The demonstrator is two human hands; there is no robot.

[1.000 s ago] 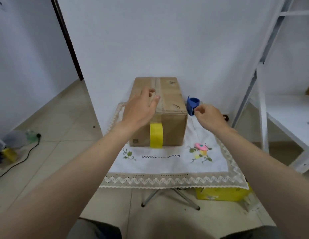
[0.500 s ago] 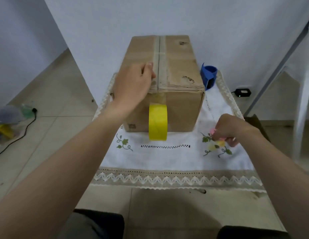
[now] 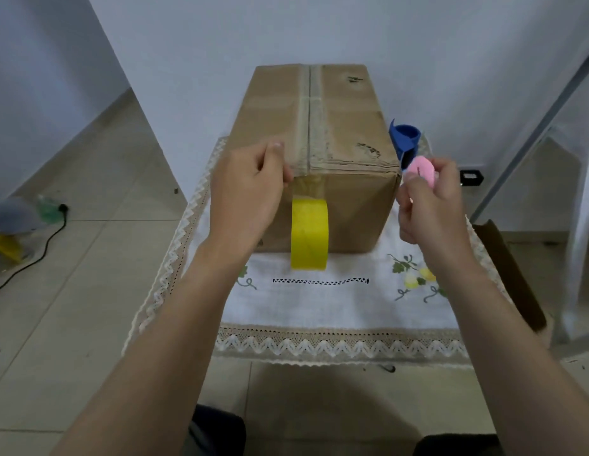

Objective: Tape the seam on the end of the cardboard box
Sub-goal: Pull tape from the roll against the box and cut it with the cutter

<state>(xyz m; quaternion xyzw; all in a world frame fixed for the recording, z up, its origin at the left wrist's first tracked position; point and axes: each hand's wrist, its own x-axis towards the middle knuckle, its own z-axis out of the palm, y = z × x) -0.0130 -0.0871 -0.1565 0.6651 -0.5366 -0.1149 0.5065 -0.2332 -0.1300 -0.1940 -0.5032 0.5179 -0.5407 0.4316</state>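
Note:
A brown cardboard box [image 3: 349, 126] stands on a small cloth-covered table [image 3: 335, 307], its near end facing me. A yellow tape roll [image 3: 309, 233] hangs against that end by a clear strip stuck at the top edge. My left hand [image 3: 250, 195] presses on the box's near top edge, left of the centre seam, fingers bent over the tape strip. My right hand [image 3: 428, 205] hovers beside the box's right near corner, closed on a small pink cutter [image 3: 421, 169].
A blue tape dispenser [image 3: 404, 139] sits on the table behind the box's right side. White wall is close behind. A cardboard piece [image 3: 506, 268] leans at the table's right; a metal frame [image 3: 533, 126] rises beyond. A cable and clutter [image 3: 20, 232] lie on the left floor.
My right hand picked the pink cutter up from the tablecloth and lifted it to the box's right corner. My left hand stayed on the top edge. The view moved closer.

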